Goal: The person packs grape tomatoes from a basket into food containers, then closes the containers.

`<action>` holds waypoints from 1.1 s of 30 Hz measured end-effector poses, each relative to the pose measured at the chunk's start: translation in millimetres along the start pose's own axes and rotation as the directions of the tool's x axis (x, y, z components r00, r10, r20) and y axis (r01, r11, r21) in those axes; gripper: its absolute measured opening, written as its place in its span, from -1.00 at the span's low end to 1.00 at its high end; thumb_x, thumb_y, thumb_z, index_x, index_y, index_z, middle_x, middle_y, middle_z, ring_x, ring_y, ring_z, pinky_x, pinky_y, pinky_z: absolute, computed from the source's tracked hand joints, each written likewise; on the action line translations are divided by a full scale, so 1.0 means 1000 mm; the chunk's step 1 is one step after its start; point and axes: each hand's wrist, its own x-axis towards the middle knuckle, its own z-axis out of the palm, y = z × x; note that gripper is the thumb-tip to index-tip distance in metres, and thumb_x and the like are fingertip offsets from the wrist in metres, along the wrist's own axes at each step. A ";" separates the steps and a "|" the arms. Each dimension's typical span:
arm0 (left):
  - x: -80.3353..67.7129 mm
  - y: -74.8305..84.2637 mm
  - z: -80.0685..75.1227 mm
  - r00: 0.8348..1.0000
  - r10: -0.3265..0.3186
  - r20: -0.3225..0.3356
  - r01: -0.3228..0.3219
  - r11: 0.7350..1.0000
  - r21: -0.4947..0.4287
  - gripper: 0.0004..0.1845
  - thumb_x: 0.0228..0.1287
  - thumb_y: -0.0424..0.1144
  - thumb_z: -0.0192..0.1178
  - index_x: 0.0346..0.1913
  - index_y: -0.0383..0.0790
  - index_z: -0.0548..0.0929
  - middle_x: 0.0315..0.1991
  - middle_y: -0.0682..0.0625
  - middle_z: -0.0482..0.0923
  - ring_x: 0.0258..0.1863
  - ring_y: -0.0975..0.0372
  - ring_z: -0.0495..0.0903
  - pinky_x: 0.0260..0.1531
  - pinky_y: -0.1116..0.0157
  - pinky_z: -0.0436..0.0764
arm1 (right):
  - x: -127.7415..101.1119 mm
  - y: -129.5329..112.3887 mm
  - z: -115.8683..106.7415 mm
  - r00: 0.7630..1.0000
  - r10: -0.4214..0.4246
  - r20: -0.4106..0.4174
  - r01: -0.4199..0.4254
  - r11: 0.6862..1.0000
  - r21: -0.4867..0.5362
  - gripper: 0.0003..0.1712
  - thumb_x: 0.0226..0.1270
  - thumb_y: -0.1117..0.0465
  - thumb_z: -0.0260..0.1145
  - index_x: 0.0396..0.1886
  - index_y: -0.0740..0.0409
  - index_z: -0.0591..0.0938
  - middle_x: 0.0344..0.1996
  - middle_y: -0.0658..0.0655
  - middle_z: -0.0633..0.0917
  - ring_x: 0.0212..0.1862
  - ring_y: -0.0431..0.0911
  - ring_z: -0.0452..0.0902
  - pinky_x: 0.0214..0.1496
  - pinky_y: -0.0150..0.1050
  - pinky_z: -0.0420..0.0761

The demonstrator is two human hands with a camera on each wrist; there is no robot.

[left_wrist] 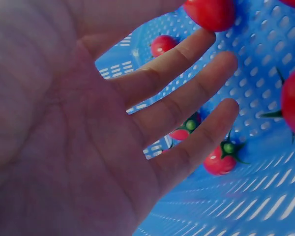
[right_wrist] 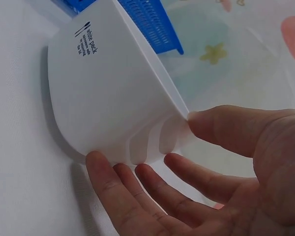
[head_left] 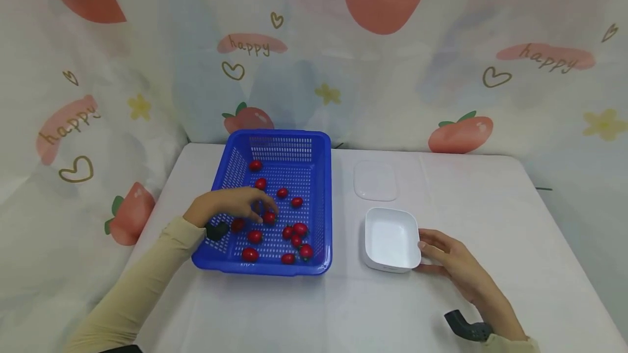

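The right hand [head_left: 453, 263], nearest the camera, steadies the white box [head_left: 391, 244] on the table [head_left: 490, 206]: in the right wrist view its thumb rests at the rim and the straight fingers [right_wrist: 137, 194] lie against the outer wall, pressing rather than gripping. The box shows nothing inside. Just left of it stands the blue basket [head_left: 324, 200], holding about a dozen tomatoes [head_left: 294, 233] scattered over its floor. The left hand [head_left: 230, 206] reaches over the basket's left wall, fingers bent down toward one tomato [head_left: 269, 218] near the middle; the left wrist view shows the palm spread and fingers [left_wrist: 187, 98] extended with nothing between them, so no fruit is grasped yet. Judged step: picking a tomato out of the basket, at the reaching stage. The next move calls for closing thumb and fingertips gently on that one fruit without crushing it. Beyond the box lies its lid [head_left: 375, 180], flat and apart.
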 end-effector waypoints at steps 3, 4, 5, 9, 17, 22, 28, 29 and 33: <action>0.003 -0.001 0.004 1.000 0.005 -0.002 -0.005 1.000 -0.012 -0.60 0.40 -0.33 0.34 0.25 0.02 0.70 0.13 0.05 0.68 0.06 0.15 0.62 0.18 0.12 0.68 | -0.001 0.000 0.002 1.000 0.002 -0.008 -0.002 1.000 0.001 -0.23 0.62 0.06 0.22 0.57 0.41 0.20 0.45 0.52 0.37 0.07 -0.31 0.64 0.07 -0.13 0.78; 0.003 -0.002 0.005 1.000 0.009 -0.006 -0.009 1.000 -0.013 -0.61 0.40 -0.33 0.34 0.24 0.01 0.70 0.12 0.05 0.68 0.05 0.15 0.62 0.17 0.12 0.68 | -0.001 0.001 0.002 1.000 0.005 -0.011 -0.005 1.000 0.004 -0.23 0.62 0.06 0.22 0.57 0.41 0.20 0.46 0.52 0.37 0.07 -0.31 0.64 0.07 -0.13 0.78; 0.004 -0.002 0.006 1.000 0.007 -0.011 -0.007 1.000 -0.017 -0.61 0.39 -0.34 0.34 0.23 0.01 0.71 0.11 0.05 0.68 0.05 0.15 0.62 0.17 0.11 0.68 | -0.001 0.001 0.002 1.000 0.007 -0.013 -0.006 1.000 0.007 -0.23 0.62 0.06 0.22 0.57 0.41 0.20 0.46 0.52 0.37 0.07 -0.31 0.64 0.07 -0.13 0.78; 0.006 -0.003 0.011 0.999 -0.010 -0.040 0.009 1.000 -0.002 -0.62 0.37 -0.35 0.36 0.20 0.01 0.72 0.10 0.03 0.69 0.07 0.13 0.64 0.19 0.08 0.68 | -0.001 0.001 0.003 1.000 0.016 -0.025 -0.015 1.000 0.012 -0.23 0.62 0.06 0.22 0.57 0.40 0.20 0.48 0.52 0.35 0.05 -0.34 0.64 0.07 -0.14 0.78; 0.008 -0.001 0.013 0.999 -0.018 -0.042 0.020 0.999 0.034 -0.64 0.35 -0.35 0.38 0.17 -0.03 0.73 0.05 0.00 0.71 0.06 0.11 0.65 0.20 0.06 0.67 | -0.001 0.002 0.006 0.999 0.011 -0.034 -0.010 1.000 0.019 -0.24 0.61 0.09 0.23 0.56 0.42 0.21 0.47 0.53 0.36 0.03 -0.35 0.65 0.07 -0.15 0.78; 0.008 -0.003 0.014 0.999 -0.017 -0.047 0.019 0.999 0.033 -0.66 0.36 -0.34 0.38 0.15 -0.01 0.74 0.01 0.03 0.71 0.01 0.16 0.63 0.18 0.08 0.68 | -0.001 0.001 0.008 0.999 0.003 -0.036 -0.003 1.000 0.014 -0.25 0.61 0.09 0.23 0.55 0.42 0.23 0.47 0.54 0.37 0.04 -0.34 0.66 0.06 -0.14 0.78; 0.004 -0.004 0.013 0.997 -0.004 -0.077 0.006 1.000 0.025 -0.69 0.36 -0.33 0.38 0.11 0.02 0.74 -0.03 0.07 0.72 -0.03 0.20 0.64 0.16 0.11 0.68 | -0.002 0.001 0.009 0.999 0.002 -0.047 -0.002 1.000 0.005 -0.25 0.61 0.08 0.23 0.55 0.42 0.24 0.47 0.53 0.37 0.03 -0.35 0.66 0.06 -0.14 0.78; 0.003 -0.004 0.013 0.996 -0.001 -0.088 0.004 1.000 0.024 -0.70 0.37 -0.33 0.38 0.10 0.02 0.74 -0.04 0.07 0.72 -0.03 0.20 0.65 0.17 0.11 0.69 | -0.002 0.001 0.010 0.999 0.005 -0.051 -0.004 1.000 0.002 -0.25 0.61 0.07 0.24 0.55 0.41 0.24 0.47 0.53 0.37 0.03 -0.36 0.66 0.06 -0.15 0.78; -0.003 -0.001 0.012 0.990 0.000 -0.140 0.004 1.000 0.029 -0.72 0.38 -0.28 0.38 0.10 0.02 0.72 -0.04 0.07 0.74 -0.01 0.20 0.68 0.18 0.10 0.69 | -0.001 0.001 0.012 0.997 0.019 -0.079 -0.020 1.000 -0.018 -0.27 0.62 0.05 0.22 0.55 0.39 0.26 0.49 0.50 0.37 0.07 -0.32 0.64 0.06 -0.17 0.78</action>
